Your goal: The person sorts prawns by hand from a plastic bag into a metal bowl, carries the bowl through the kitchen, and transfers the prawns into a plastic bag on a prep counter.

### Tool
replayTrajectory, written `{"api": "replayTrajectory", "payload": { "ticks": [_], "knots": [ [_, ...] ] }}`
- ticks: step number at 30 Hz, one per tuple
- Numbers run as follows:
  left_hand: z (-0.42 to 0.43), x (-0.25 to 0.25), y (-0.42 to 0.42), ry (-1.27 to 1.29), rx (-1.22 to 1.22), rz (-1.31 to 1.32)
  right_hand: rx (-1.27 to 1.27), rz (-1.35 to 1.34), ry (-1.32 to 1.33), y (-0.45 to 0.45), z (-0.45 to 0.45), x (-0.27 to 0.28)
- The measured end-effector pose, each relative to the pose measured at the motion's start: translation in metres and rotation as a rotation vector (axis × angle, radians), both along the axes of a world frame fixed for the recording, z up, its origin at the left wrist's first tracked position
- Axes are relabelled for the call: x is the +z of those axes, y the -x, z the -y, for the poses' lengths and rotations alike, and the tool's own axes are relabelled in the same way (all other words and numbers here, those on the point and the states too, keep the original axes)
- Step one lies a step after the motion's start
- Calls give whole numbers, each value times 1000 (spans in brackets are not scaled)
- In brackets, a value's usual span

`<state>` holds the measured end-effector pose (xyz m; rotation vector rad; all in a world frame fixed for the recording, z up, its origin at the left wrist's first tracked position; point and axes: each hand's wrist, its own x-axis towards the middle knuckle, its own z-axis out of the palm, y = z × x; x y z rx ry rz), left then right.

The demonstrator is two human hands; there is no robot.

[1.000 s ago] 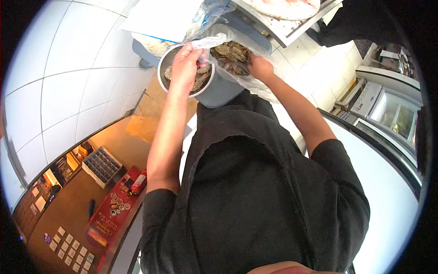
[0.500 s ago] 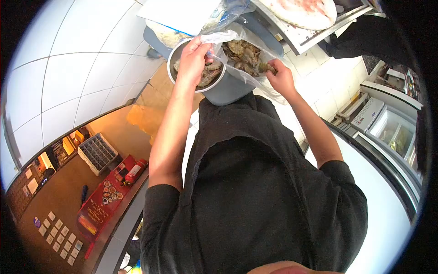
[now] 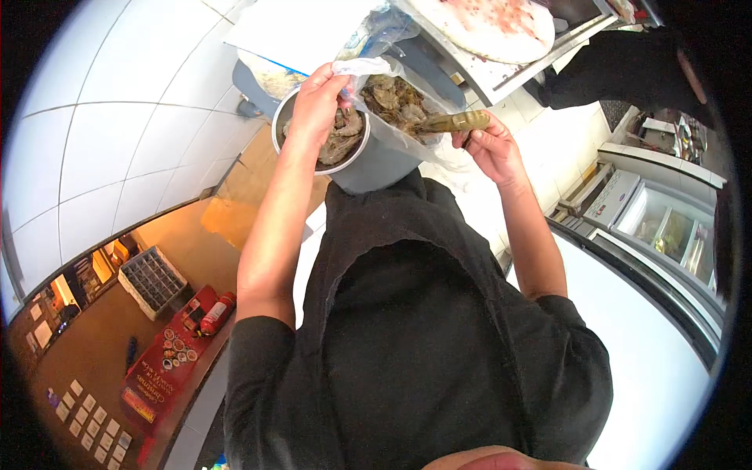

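Observation:
My left hand [image 3: 319, 100] is closed on the gathered white edge of a clear plastic bag [image 3: 362, 67], above a round metal bowl [image 3: 280, 125]. Grey shrimp [image 3: 342, 141] lie in that bowl. More shrimp [image 3: 392, 100] are inside the open bag, just right of the bowl. Between the fingers of my right hand [image 3: 495, 149] is one large greenish shrimp [image 3: 460, 121], held at the bag's right side with its head end toward the bag. A grey tub [image 3: 376, 167] stands beneath the bag and bowl.
A stained round white board [image 3: 501, 27] lies on a metal counter at the top. Another person's dark-clothed part [image 3: 619, 69] shows at upper right. A white freezer [image 3: 654, 219] stands at right. At left are a tiled wall [image 3: 117, 141], a crate [image 3: 153, 282] and a fire extinguisher [image 3: 215, 315].
My right hand has come out of the bag with a shrimp, which now shows at greater length above the bag's right edge. My left hand keeps its hold on the bag.

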<state>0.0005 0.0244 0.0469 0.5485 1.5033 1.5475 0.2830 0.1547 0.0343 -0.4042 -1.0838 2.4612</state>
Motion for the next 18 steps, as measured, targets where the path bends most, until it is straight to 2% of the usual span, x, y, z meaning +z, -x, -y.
{"api": "replayTrajectory", "payload": {
  "ticks": [5, 9, 12, 15, 18],
  "knots": [
    [-1, 8, 12, 47, -25, -104, 101, -57, 0, 31, 13, 23],
    [0, 9, 33, 66, -78, -209, 131, 275, -79, 84, 52, 34],
    [-2, 10, 43, 70, -70, -197, 251, 402, -132, 129, 68, -12],
    [-2, 17, 43, 83, -25, -233, 232, 439, 62, 166, 82, -41],
    [1, 13, 43, 74, -46, -223, 118, 717, -818, 167, 73, -103]
  ]
}}
